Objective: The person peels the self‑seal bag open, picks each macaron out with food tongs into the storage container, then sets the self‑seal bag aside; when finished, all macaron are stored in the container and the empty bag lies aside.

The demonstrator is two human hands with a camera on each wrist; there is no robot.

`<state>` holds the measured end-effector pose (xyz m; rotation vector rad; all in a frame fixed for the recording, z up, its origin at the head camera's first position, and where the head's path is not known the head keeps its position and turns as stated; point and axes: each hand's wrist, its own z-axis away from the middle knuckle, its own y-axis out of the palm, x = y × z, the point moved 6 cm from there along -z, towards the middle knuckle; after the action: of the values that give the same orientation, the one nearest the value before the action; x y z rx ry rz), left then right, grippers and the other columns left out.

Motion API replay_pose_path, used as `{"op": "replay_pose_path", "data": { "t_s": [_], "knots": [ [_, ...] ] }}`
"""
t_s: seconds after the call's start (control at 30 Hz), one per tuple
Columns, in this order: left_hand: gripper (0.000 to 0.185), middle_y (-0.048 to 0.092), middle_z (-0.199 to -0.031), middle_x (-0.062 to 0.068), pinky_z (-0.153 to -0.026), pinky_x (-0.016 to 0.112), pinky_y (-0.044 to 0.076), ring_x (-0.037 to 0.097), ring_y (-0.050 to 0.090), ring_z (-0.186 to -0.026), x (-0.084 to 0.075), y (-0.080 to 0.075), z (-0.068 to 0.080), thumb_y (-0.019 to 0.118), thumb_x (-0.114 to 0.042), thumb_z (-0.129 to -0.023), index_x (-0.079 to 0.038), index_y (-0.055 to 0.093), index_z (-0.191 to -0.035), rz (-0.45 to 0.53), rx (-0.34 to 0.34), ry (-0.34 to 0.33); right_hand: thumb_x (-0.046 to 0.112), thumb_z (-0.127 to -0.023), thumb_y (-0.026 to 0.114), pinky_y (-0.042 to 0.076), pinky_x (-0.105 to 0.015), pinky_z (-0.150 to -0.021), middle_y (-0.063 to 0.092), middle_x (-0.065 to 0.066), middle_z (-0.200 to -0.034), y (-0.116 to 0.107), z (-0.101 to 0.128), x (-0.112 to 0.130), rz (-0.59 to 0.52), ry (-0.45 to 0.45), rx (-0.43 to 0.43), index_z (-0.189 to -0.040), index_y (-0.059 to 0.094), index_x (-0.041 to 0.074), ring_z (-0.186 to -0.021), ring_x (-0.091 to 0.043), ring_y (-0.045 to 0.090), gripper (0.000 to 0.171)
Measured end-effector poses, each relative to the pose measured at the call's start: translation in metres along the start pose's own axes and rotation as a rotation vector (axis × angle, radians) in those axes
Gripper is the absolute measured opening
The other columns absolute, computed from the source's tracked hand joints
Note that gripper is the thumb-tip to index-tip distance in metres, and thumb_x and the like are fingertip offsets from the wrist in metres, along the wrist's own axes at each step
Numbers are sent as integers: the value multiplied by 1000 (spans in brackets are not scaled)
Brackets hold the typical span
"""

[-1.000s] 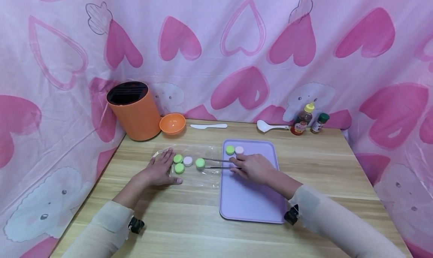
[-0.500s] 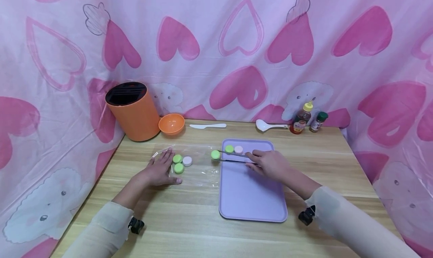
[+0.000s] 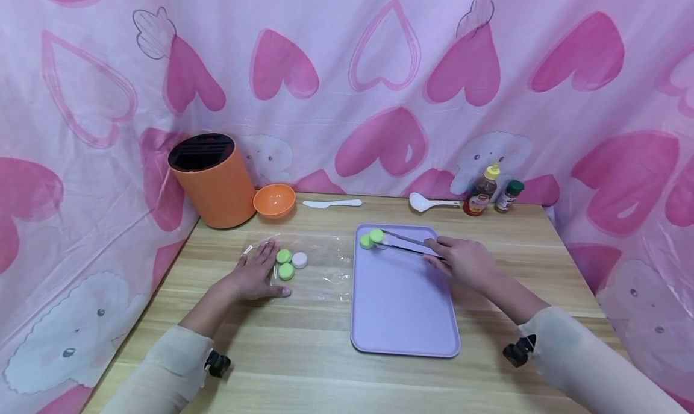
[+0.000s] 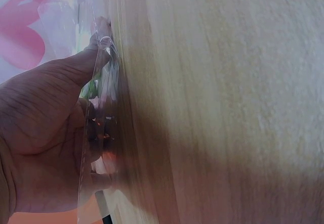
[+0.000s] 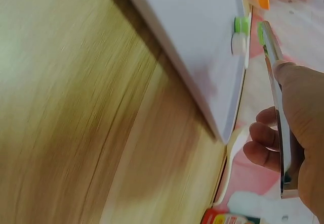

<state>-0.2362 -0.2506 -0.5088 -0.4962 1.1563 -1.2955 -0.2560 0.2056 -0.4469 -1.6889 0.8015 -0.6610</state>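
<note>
My right hand [image 3: 466, 262] grips metal tongs [image 3: 409, 247], whose tips hold a green macaron [image 3: 376, 236] over the far left part of a purple tray [image 3: 401, 317]. In the right wrist view that macaron hangs apart from the tray. Beneath it a green macaron [image 5: 241, 25] and a pale pink one [image 5: 239, 44] sit side by side on the tray; the pink one is mostly hidden in the head view. Fingers spread, my left hand [image 3: 256, 275] rests on a clear plastic sheet or bag [image 3: 325, 284]. Two green macarons [image 3: 285, 272] and a pale pink one [image 3: 299, 260] lie there.
Along the back stand an orange knife block [image 3: 217, 188], an orange bowl [image 3: 275, 201], a yellow-capped sauce bottle [image 3: 479, 192] and a green-capped jar [image 3: 508, 197]. A white knife [image 3: 333, 203] and a white ladle [image 3: 428, 203] lie between them.
The right hand has carried the green macaron in the tongs rightward from over the plastic to over the tray's far left corner. The left hand has stayed put.
</note>
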Motion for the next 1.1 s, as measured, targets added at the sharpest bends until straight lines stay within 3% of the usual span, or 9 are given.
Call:
{"op": "replay_pose_path", "data": {
  "t_s": [0.1, 0.33, 0.53, 0.8, 1.1],
  "knots": [
    [129, -5, -185, 27, -132, 81, 2, 50, -4, -172, 0, 0, 0, 77, -67, -96, 4, 4, -175, -1, 0, -2, 31, -98, 86, 59, -40, -60, 77, -9, -98, -2, 7, -8, 6, 10, -17, -132, 81, 11, -64, -17, 61, 41],
    [129, -5, -185, 26, -132, 81, 2, 49, -4, -173, 1, 0, -1, 77, -68, -96, 3, 5, -176, -5, -1, -2, 29, -97, 86, 66, -51, -68, 81, -15, -104, -4, 23, -25, 4, 48, -20, -130, 82, 8, -76, -29, 76, 39],
    [129, -5, -185, 27, -132, 81, 2, 50, -4, -172, 1, 0, -1, 77, -68, -95, 3, 5, -176, 0, -4, -1, 33, -100, 83, 63, -48, -63, 79, -11, -102, 3, 29, -33, 10, 79, 34, -132, 81, 9, -70, -25, 71, 40],
    [128, -4, -185, 27, -132, 82, 3, 50, -3, -172, 0, 1, 0, 77, -67, -96, 4, 6, -175, -4, -11, 9, 37, -103, 79, 67, -50, -72, 81, -15, -109, 13, 31, -33, 9, 95, 102, -138, 78, 9, -76, -25, 74, 44],
    [127, -4, -185, 27, -132, 82, 3, 50, -3, -172, 0, 0, 0, 77, -66, -96, 4, 6, -175, -9, -17, 20, 37, -104, 79, 54, -35, -57, 75, -8, -98, 16, 31, -34, 4, 88, 98, -136, 79, 10, -63, -15, 57, 42]
  ]
}}
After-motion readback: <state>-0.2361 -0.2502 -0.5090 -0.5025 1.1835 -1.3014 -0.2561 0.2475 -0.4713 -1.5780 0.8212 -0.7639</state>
